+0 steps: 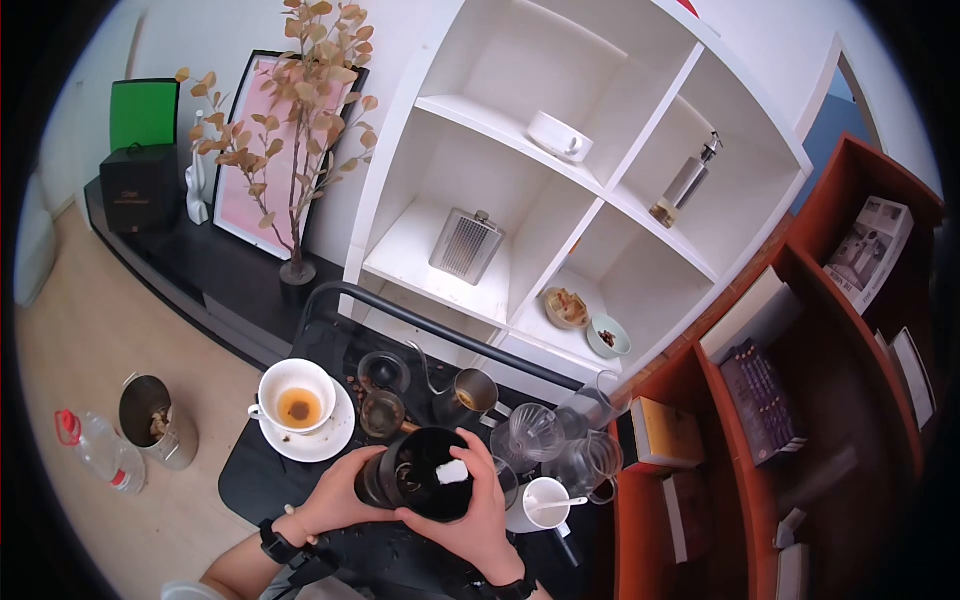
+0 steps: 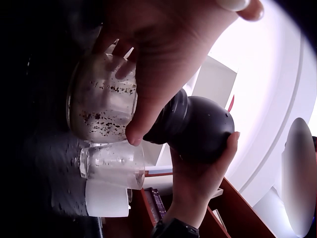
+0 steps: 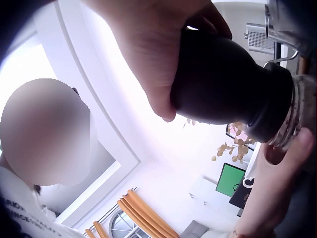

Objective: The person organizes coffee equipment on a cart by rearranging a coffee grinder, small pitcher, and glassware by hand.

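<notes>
Over the black table [image 1: 245, 485], between the white cup [image 1: 295, 385] on its saucer [image 1: 338, 440] and the clear glassware [image 1: 535, 432]: one two-part vessel, held up in both hands and tilted.

Item one: glass jar [image 2: 101, 104], clear-walled, dark specks [image 2: 99, 119] scattered over the glass. Held by the left hand [image 1: 342, 495], fingers wrapped round the wall, thumb laid along the near side. Judged hard, slick and breakable, the specks offering little bite. Best hold: a full, even wrap about the middle of the wall, without a hard squeeze.

Item two: black body [image 3: 223, 84], rounded, smooth, matt in finish. Held by the right hand [image 1: 472, 530], fingers and thumb spread round the bulging end. Judged stiff, sturdier than the glass and probably the heavier half, so apt to tip the whole if left unsupported. Best hold: a broad palm grip on the bulge, or fingers at the narrower neck.

Join: collar [image 3: 275, 99], black, set against the jar's mouth. Whether the parts were threaded tight could not be told; twisting force there seemed best applied squarely, sparing the rim.

Adjacent stock: white mug [image 1: 547, 503], near the right hand.
</notes>
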`<state>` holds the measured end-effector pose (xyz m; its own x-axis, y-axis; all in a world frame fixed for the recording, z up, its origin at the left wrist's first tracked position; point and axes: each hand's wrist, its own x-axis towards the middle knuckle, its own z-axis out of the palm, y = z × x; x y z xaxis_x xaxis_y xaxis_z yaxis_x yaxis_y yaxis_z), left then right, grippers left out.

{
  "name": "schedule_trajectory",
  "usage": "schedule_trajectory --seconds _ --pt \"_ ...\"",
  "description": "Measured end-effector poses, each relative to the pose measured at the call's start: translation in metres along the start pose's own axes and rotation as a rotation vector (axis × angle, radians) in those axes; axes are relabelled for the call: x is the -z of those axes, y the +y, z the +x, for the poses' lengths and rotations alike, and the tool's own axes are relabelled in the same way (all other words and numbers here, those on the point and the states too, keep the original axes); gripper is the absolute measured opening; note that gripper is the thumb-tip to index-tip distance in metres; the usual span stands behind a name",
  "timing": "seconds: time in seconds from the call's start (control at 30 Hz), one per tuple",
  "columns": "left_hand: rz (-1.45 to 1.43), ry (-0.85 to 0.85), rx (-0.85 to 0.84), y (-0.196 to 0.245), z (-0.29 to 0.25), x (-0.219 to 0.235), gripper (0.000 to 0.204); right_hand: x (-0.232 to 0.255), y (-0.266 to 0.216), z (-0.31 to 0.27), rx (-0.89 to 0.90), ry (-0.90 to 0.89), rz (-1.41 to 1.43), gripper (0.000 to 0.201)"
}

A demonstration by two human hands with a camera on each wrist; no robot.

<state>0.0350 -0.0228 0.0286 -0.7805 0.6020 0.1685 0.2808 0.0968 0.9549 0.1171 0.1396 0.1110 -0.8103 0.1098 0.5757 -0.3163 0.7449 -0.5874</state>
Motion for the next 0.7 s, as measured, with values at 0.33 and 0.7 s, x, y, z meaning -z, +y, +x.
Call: schedule_trajectory --seconds 0.33,0.7 --pt "0.004 -0.045 -0.15 -0.015 0.015 0.002 0.079 -0.007 -0.015 0.028 -0.036 -0.165 -0.149 0.082" --pt "0.038 -0.05 -0.119 -0.016 0.013 0.005 0.086 0.038 0.01 0.043 -0.123 -0.248 0.024 0.066"
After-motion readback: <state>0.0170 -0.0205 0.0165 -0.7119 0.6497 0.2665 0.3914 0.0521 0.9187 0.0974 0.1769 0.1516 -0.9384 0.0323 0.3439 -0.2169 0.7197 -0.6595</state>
